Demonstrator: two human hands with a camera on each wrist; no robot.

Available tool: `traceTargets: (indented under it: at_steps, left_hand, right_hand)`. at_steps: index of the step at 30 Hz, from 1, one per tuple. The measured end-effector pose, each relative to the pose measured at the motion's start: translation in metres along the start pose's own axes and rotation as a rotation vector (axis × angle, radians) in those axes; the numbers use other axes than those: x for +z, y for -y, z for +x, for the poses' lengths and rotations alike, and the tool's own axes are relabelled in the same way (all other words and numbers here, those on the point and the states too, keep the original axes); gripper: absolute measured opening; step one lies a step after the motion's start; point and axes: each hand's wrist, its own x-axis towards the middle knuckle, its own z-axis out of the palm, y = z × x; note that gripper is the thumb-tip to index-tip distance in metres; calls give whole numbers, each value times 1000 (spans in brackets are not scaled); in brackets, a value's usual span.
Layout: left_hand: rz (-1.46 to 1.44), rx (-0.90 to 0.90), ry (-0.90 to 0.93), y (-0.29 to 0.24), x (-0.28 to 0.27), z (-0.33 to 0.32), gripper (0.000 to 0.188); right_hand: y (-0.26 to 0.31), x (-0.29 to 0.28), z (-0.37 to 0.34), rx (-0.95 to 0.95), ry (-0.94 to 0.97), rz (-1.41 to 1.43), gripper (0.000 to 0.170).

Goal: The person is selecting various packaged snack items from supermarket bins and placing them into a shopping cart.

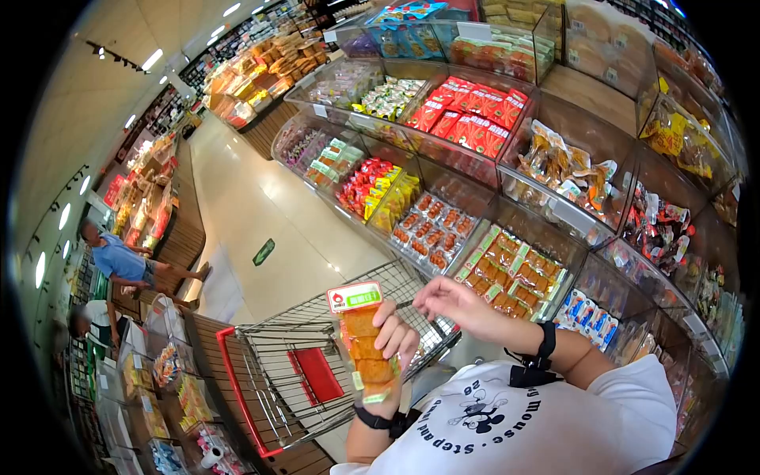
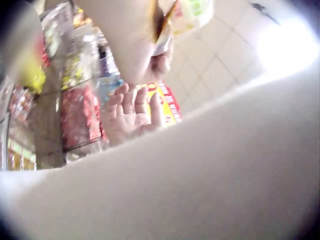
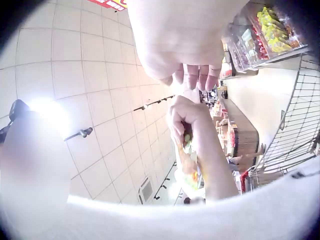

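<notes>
My left hand grips a clear snack packet of orange-brown flat pieces stacked in a column. Its white header carries a red logo and a green patch, and faces the head camera. In the left wrist view, part of the packet sticks out past the left hand. Close beside the packet, my right hand is raised with loosely bent fingers and nothing in them. From the right wrist, the left hand appears beyond the right hand's fingers.
Below my hands stands a wire shopping cart with a red handle. Clear bins of packaged snacks rise on the right, including red packets and similar orange-brown packs. A person in a blue shirt is across the tiled aisle.
</notes>
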Motion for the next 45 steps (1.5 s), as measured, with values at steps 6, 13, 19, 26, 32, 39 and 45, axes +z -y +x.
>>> traceTargets:
  at_steps: [6, 13, 19, 26, 32, 39, 45]
  left_hand:
    - [373, 99, -133, 15, -25, 17, 28]
    - [1157, 174, -402, 52, -116, 20, 19]
    - [1258, -299, -733, 73, -186, 28, 47]
    - [2385, -394, 186, 91, -269, 36, 44]
    - [2559, -514, 483, 114, -298, 50, 43]
    - [2485, -1158, 436, 128, -312, 56, 43]
    - [2289, -1019, 520, 110, -318, 55, 42]
  right_hand:
    - [-36, -4, -33, 136, -75, -32, 23]
    - [-62, -40, -69, 318, -287, 87, 40]
    - [-125, -180, -95, 300, -885, -411, 42]
    - [-147, -270, -120, 624, -829, -1209, 24]
    - [-150, -255, -114, 817, -853, -1554, 24]
    - [-162, -220, -113, 603, -559, -1735, 31]
    - [-168, -219, -119, 690, -586, -1624, 41]
